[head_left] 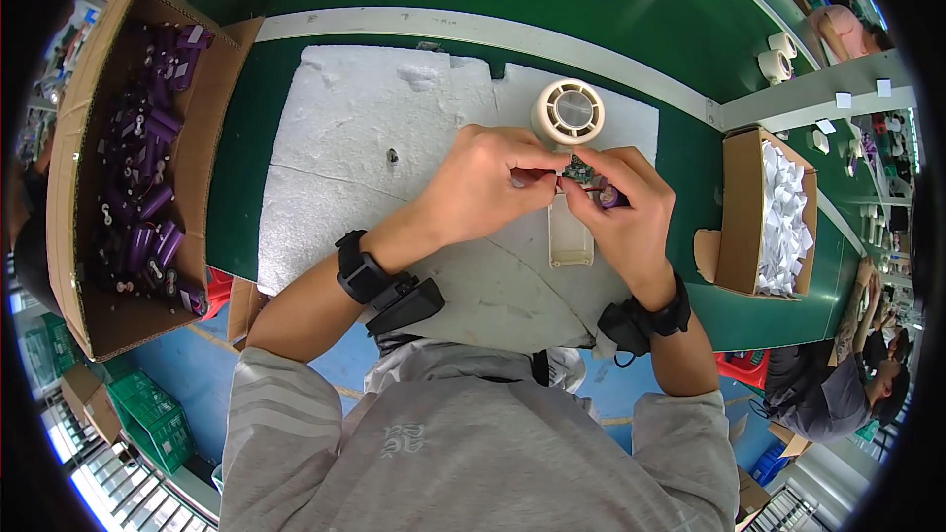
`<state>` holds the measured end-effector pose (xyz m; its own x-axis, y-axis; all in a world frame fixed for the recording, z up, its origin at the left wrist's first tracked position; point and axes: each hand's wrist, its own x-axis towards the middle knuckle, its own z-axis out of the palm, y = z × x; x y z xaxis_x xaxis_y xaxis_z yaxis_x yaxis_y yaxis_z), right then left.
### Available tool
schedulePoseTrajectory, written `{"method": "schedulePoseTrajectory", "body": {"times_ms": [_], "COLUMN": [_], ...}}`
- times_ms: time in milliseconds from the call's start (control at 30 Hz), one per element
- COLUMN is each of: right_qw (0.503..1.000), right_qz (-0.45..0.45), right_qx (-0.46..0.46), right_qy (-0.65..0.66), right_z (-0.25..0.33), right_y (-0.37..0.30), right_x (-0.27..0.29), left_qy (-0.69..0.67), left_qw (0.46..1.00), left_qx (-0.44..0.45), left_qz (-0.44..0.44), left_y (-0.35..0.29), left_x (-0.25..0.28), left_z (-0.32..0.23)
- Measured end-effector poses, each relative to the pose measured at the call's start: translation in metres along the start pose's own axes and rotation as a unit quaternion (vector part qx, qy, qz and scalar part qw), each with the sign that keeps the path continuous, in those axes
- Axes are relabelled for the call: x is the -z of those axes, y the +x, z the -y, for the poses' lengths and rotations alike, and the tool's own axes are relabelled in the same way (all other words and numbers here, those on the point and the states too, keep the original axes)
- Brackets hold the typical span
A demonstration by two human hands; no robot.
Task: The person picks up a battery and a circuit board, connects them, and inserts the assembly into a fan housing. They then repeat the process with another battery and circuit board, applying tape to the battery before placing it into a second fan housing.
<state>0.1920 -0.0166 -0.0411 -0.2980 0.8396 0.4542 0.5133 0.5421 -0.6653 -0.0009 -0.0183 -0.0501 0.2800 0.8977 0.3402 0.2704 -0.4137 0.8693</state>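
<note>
On the white foam slab (pixel 345 118), laid over the green desk (pixel 244 172), a cream fan-like device (pixel 570 89) is set right of the middle. Its long axis is run almost straight away from the body: the round, spoked head is turned to the far side, with its grille faced up, and the open, trough-like handle (pixel 571 241) is pointed back toward the wearer. The join between them is hidden by the fingers. Over it a small green circuit board (pixel 578 171) is gripped between thumb and forefinger of the right hand (pixel 636 202), beneath which a purple cell (pixel 609 197) is partly seen. The fingertips of the left hand (pixel 493 182) are drawn together at the board's left edge; what is pinched there cannot be told. A small dark part (pixel 392 157) is left lying on the foam. To the left, a carton (pixel 225 103) is filled with purple cells (pixel 158 202); to the right, a smaller box (pixel 741 222) is heaped with white pieces (pixel 783 222).
</note>
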Motion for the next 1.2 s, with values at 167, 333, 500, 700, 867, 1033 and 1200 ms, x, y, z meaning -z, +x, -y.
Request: {"method": "schedulePoseTrajectory", "body": {"times_ms": [167,333,500,700,867,1033,1200], "right_qw": [1.000,1.000,0.997,0.995,0.996,0.998,0.999], "right_qz": [-0.004,0.004,0.014,0.040,0.062,0.057,0.037], "right_qx": [-0.008,-0.016,-0.058,-0.084,-0.059,-0.023,-0.017], "right_qy": [0.005,0.018,0.049,0.029,0.020,0.001,-0.014], "right_z": [0.001,0.001,0.006,0.007,0.005,0.002,0.002], "right_y": [-0.001,0.001,0.002,0.000,0.000,-0.002,-0.002], "right_x": [0.000,0.001,0.004,0.011,0.014,0.010,0.005], "left_qy": [0.002,-0.012,-0.070,-0.018,-0.022,-0.001,0.004], "left_qw": [1.000,1.000,0.996,0.996,0.993,0.991,0.992], "left_qx": [-0.001,0.010,0.063,0.092,0.116,0.133,0.129], "left_qz": [0.002,0.008,-0.005,-0.004,0.000,-0.003,-0.006], "left_y": [0.000,-0.001,-0.004,-0.007,-0.009,-0.010,-0.008], "left_x": [-0.001,-0.002,-0.011,-0.019,-0.023,-0.026,-0.025], "left_z": [0.000,0.000,-0.006,-0.013,-0.016,-0.016,-0.015]}}
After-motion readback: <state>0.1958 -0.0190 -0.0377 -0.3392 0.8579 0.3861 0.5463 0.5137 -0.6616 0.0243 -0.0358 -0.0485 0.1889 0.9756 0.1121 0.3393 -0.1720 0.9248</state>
